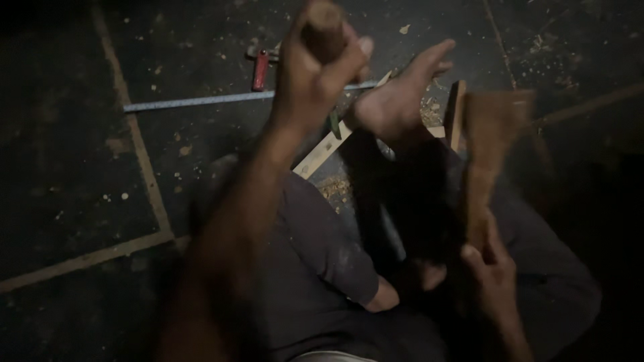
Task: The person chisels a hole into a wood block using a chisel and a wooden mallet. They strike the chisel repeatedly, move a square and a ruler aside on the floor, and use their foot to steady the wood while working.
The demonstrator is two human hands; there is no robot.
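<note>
My left hand (312,74) is raised at the top centre, closed around a round wooden handle (325,30); a thin green shaft (333,125) shows below the fist. My right hand (493,271), low on the right, grips the lower end of a long brown wooden club (493,144) that is blurred by motion. Between the hands my bare foot (396,100) rests on a pale wooden strip (320,153) lying on the floor. Wood chips (335,188) lie beside the strip. My bent legs in dark trousers (322,248) fill the lower middle.
A long metal ruler (201,101) lies across the dark floor at the upper left, with a red-handled tool (260,70) just above it. A short wooden piece (457,114) stands by the foot. Pale joint lines (144,167) cross the chip-strewn floor.
</note>
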